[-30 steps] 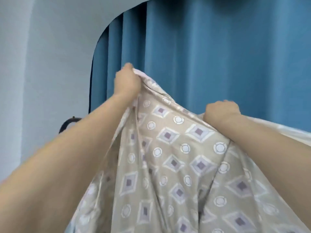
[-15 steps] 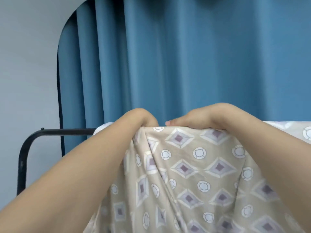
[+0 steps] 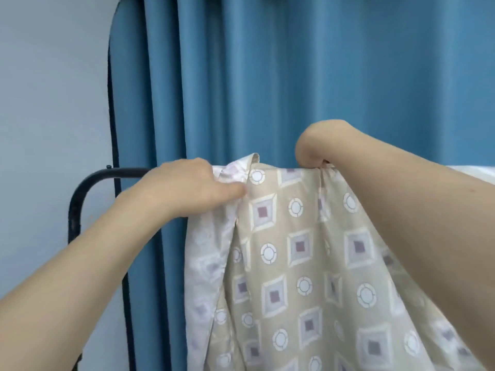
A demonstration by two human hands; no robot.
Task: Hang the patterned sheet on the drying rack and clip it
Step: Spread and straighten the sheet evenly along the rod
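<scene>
Two bare arms come in from the near edge, one on the left side and one on the right. No sleeves show on them. The left hand (image 3: 187, 187) is bare too, with no ring, watch or glove. Its thumb nail is short and plain. The right hand (image 3: 312, 147) is also bare, and its fingers are hidden.

A beige sheet (image 3: 302, 263) patterned with diamonds and circles drapes over the black drying rack (image 3: 88, 183) bar at centre frame, its folds hanging toward the lower right.
</scene>
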